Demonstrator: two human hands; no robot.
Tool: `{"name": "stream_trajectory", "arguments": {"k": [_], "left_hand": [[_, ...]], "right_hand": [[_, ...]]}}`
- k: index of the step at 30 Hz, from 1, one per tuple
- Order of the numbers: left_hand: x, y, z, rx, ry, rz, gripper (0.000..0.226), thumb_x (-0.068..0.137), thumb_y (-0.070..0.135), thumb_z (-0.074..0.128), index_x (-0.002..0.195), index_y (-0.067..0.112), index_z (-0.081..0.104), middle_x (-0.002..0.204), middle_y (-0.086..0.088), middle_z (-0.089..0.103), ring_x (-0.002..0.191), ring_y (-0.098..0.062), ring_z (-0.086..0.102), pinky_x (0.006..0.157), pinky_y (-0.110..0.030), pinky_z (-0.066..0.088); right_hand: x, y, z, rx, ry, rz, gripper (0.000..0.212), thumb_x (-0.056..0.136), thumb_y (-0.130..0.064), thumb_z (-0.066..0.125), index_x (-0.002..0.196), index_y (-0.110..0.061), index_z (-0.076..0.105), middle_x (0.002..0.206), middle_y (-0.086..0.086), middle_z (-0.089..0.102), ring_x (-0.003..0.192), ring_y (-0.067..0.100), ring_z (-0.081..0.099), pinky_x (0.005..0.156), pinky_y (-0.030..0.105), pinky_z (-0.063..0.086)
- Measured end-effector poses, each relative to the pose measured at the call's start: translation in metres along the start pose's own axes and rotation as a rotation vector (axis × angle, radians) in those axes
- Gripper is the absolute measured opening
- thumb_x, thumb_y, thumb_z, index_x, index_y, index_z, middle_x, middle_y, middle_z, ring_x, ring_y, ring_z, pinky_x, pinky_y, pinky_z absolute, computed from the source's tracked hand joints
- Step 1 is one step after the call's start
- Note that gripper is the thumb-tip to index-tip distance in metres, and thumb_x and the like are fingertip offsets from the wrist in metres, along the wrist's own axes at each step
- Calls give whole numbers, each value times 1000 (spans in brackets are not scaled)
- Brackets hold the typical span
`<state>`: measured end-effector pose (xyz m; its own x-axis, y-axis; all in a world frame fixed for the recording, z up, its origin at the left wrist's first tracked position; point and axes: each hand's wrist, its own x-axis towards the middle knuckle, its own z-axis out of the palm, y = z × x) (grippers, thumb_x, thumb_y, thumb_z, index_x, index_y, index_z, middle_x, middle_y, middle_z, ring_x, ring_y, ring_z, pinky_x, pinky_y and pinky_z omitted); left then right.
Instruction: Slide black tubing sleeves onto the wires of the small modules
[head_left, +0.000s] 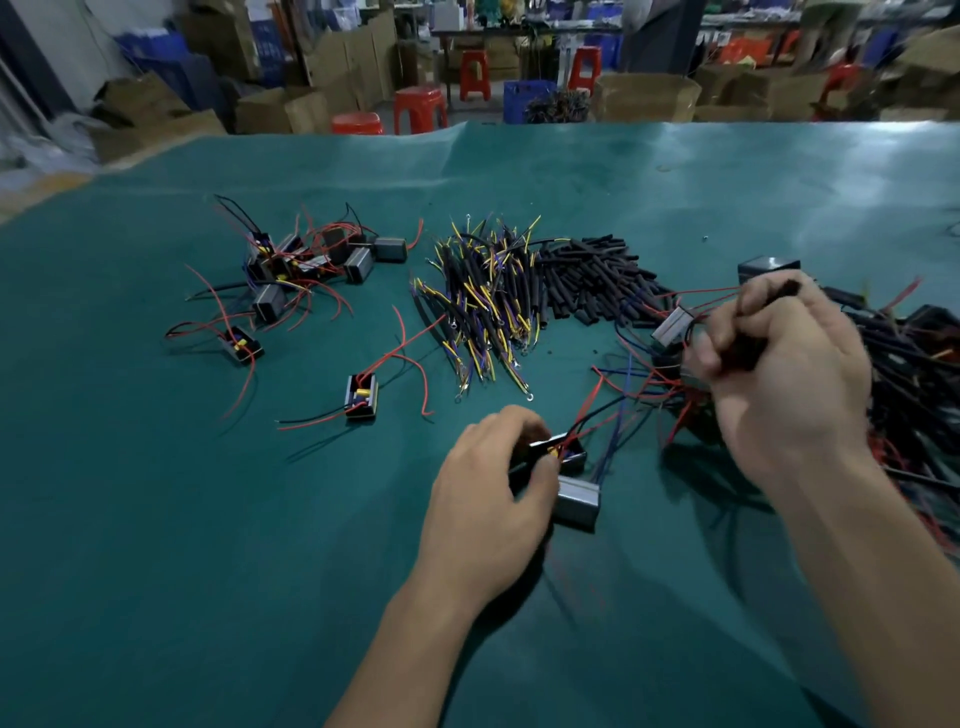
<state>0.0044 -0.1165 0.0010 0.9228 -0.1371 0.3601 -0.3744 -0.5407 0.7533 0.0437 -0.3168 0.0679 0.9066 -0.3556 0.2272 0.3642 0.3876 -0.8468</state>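
Single head view only, nothing shared. You are wearing wide-angle camera, looking forward and down over green mat (208, 519), close above it. Far mat edge lying at 12 o'clock, red stools (418, 106) showing beyond, edges bending from lens.

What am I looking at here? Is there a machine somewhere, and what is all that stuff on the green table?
No machine: a person works with bare hands, and the one picture comes from a camera worn on their head, looking down. The left hand grips a small black module with red and blue wires. The right hand is curled around something dark, probably a black tubing sleeve, though it is blurred. On the green mat lie a heap of loose black sleeves, a bundle of yellow and purple wires, a cluster of modules at far left, and a tangle of wired modules at right.
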Motion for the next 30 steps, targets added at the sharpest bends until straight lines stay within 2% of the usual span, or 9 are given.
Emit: {"name": "stream_trajectory", "arguments": {"k": [3, 5, 7, 9, 11, 14, 18, 27, 30], "left_hand": [[1, 0, 0, -32, 69, -28, 5, 86, 22, 66, 82, 21, 63, 84, 12, 60, 84, -11, 58, 77, -32, 49], [2, -1, 1, -13, 113, -38, 12, 87, 16, 69, 77, 19, 63, 82, 12, 59, 82, -8, 57, 74, -22, 45], [2, -2, 1, 14, 151, -45, 14, 88, 12, 71, 77, 18, 63, 81, 11, 59, 81, -7, 57, 72, -14, 41], [3, -4, 1, 27, 169, -61, 15, 88, 11, 71, 77, 18, 63, 81, 10, 59, 80, -7, 56, 72, -12, 40], [3, -6, 1, 22, 188, -74, 17, 88, 9, 70, 77, 19, 62, 80, 10, 58, 80, -8, 57, 71, -12, 40], [3, -8, 1, -9, 210, -81, 16, 87, 7, 69, 80, 21, 66, 82, 11, 59, 82, -8, 59, 73, -18, 44], [3, -12, 1, -119, 173, -130, 8, 85, 19, 72, 85, 24, 78, 81, 8, 63, 76, -10, 64, 72, -30, 52], [5, -7, -3, -5, 75, -65, 14, 93, 10, 65, 90, 24, 66, 90, 7, 53, 84, -9, 57, 79, -23, 45], [6, -7, -3, 1, 144, -80, 15, 95, 4, 60, 92, 18, 63, 95, 5, 49, 90, -9, 54, 81, -18, 42]], "right_hand": [[0, -5, -10, -482, -166, 71, 22, 63, -5, 39, 56, -14, 57, 43, -3, 36, 38, 11, 25, 43, 17, 18], [-5, 0, -8, -885, -429, 179, 28, 75, -9, 45, 57, -13, 66, 42, -8, 44, 39, 5, 34, 40, 18, 25], [-12, 6, -1, -1180, -690, 271, 31, 88, -13, 53, 63, -12, 71, 53, -8, 59, 50, 3, 49, 52, 23, 39], [-20, 10, 3, -1398, -831, 227, 29, 86, -36, 63, 70, -13, 68, 59, -4, 60, 57, 9, 51, 61, 35, 45], [-25, 11, 6, -1498, -894, 162, 45, 72, -66, 70, 74, -21, 69, 59, -4, 59, 55, 7, 52, 54, 26, 42], [-31, 11, 13, -1485, -918, 149, 57, 59, -82, 72, 75, -27, 71, 54, -6, 53, 52, 6, 49, 48, 21, 35], [-38, 14, 20, -1409, -899, 118, 34, 63, -50, 80, 73, -20, 69, 50, -10, 50, 49, 6, 45, 47, 19, 36], [-29, 13, 11, -1456, -703, -57, 40, 46, -59, 57, 68, -27, 67, 46, -6, 46, 49, 12, 41, 47, 25, 33], [-21, 12, 2, -1469, -551, -116, 28, 54, -55, 68, 65, -30, 62, 46, -6, 42, 50, 7, 39, 51, 31, 33]]}}
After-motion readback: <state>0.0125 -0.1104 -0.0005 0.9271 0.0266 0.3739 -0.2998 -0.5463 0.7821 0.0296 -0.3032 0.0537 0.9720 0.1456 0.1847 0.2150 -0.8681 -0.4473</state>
